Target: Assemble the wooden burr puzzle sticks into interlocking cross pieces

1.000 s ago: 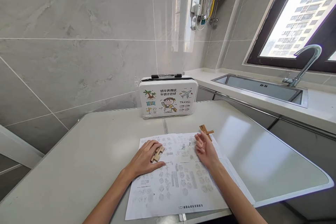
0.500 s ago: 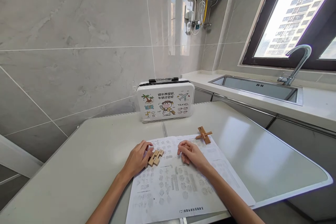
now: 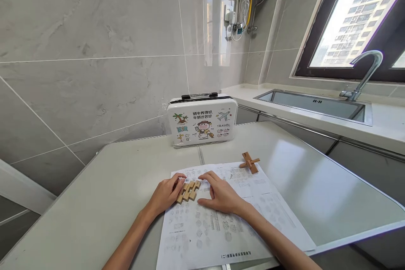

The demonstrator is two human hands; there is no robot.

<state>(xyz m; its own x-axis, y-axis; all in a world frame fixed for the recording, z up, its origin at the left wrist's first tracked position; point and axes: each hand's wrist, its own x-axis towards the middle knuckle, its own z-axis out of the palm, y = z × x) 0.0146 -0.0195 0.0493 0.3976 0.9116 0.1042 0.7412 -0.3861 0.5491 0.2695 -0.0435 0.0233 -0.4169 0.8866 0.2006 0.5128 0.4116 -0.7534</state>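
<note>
Two hands, left hand (image 3: 165, 196), right hand (image 3: 221, 196), two wooden puzzles, notched block cluster (image 3: 188, 190), cross piece (image 3: 249, 162)

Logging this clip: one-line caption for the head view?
Left hand holds notched wooden pieces on a printed sheet, right hand touching them; wooden cross beyond.

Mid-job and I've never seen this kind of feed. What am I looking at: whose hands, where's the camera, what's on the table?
No machine here: a person works with two bare hands, and the one camera sits on their head, looking forward and down. The left hand holds a cluster of notched wooden bars at one end; the right hand, fingers spread, touches the other end. The cluster lies on a printed sheet on the pale table. A wooden cross lies at the sheet's far corner; a small white case stands behind. A sink is at the right.
</note>
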